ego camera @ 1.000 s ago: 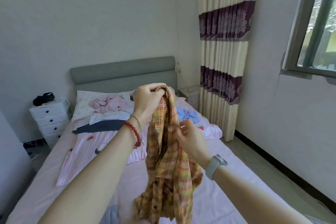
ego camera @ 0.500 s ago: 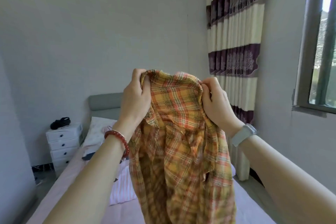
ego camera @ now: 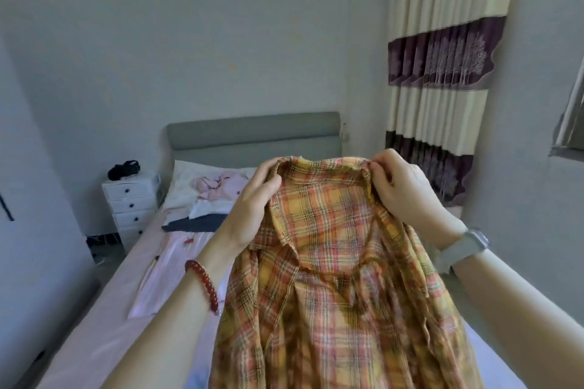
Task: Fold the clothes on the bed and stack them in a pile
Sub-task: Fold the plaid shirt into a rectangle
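Both hands, left (ego camera: 252,202) and right (ego camera: 401,193), pinch my plaid shirt (ego camera: 335,278) by its collar, arms raised over the bed (ego camera: 104,322).

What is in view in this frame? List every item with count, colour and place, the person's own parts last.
plaid shirt: 1, orange-yellow check, held up over the bed by its collar
bed: 1, pink sheet, grey headboard, centre
pink garment: 1, pale pink, near the pillow
dark garment: 1, navy, flat below the pink one
drawer unit: 1, white, left of the bed
black item: 1, on the drawer unit, too small to identify
curtain: 1, cream and purple bands, right
window: 1, grey frame, far right edge
bead bracelet: 1, red, left wrist
watch: 1, grey, right wrist
left hand: grips the collar's left end
right hand: pinches the collar's right end
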`<state>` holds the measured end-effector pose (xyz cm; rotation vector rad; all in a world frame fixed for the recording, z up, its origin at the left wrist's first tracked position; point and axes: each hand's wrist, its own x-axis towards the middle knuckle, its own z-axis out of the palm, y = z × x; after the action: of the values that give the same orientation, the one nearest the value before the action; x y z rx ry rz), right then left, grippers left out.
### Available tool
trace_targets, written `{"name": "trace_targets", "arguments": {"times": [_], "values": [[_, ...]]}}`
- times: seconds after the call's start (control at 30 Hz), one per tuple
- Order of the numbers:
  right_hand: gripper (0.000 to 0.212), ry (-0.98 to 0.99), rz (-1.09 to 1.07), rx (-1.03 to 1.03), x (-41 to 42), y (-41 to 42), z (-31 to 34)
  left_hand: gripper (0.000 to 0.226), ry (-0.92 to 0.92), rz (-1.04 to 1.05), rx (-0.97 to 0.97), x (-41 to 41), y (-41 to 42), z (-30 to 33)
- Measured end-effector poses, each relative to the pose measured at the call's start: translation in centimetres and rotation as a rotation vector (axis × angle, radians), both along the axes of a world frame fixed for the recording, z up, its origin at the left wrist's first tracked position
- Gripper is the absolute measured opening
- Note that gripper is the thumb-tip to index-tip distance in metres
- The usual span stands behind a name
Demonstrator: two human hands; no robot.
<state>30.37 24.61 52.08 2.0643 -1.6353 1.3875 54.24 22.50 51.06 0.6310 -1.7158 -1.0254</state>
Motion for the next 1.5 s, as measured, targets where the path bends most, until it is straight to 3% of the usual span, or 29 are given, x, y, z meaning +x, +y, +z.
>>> {"name": "trace_targets", "arguments": {"times": [0.2,0.27,0.37,0.43,0.47,0.57,0.7,0.77,0.87,1.0,1.13,1.23,1.33,1.43,1.5], "values": [[0.020,0.087,-0.108,0.456,-2.1,-11.1,-13.4,0.038,-0.382,0.201,0.228,-1.6,-9.7,-13.6],[0.019,-0.041,-0.062,0.664,-2.0,-15.4,-18.2,0.041,-0.496,0.283,0.301,-2.4,-13.4,-18.2],[0.015,-0.402,0.059,0.867,-0.5,-21.4,-23.8,0.043,-0.570,0.454,0.373,-3.1,-19.5,-23.6],[0.010,-0.677,0.179,1.004,0.6,-24.7,-27.6,0.054,-0.673,0.592,0.434,-3.4,-23.4,-27.5],[0.016,-0.719,0.201,1.052,1.0,-26.0,-29.8,0.061,-0.764,0.656,0.473,-3.5,-24.7,-29.6],[0.041,-0.530,0.135,1.136,0.9,-26.8,-38.2,0.062,-0.918,0.770,0.546,-3.4,-24.8,-37.0],[0.032,-0.458,-0.027,1.268,-1.6,-21.8,-47.6,0.035,-0.957,0.714,0.415,-3.9,-18.4,-46.2],[0.030,-0.318,-0.073,1.327,-2.6,-19.1,-50.9,0.040,-1.045,0.595,0.422,-4.4,-15.9,-49.5],[0.029,-0.107,-0.023,1.203,-2.1,-16.1,-53.8,0.057,-1.253,0.358,0.404,-4.9,-15.2,-53.6],[0.037,0.082,0.079,1.068,1.3,-16.6,-56.0,0.060,-1.406,0.173,0.434,-4.3,-16.2,-57.7],[0.042,0.358,-0.215,1.264,2.2,-18.6,-57.7,0.063,-1.543,0.059,0.516,-2.3,-15.8,-59.8],[0.032,0.404,-0.279,1.231,1.3,-19.2,-57.0,0.056,-1.387,0.022,0.603,-1.6,-16.3,-59.3],[0.031,0.197,-0.200,1.066,2.2,-19.8,-54.4,0.036,-0.846,0.224,0.827,-1.2,-17.5,-57.2],[0.041,-0.117,0.204,1.186,4.9,-19.5,-51.3,0.047,-0.279,0.267,1.145,-0.6,-18.6,-54.3],[0.022,-0.264,0.433,1.395,6.5,-18.1,-51.2,0.070,-0.087,0.199,1.293,0.1,-19.7,-53.4]]}}
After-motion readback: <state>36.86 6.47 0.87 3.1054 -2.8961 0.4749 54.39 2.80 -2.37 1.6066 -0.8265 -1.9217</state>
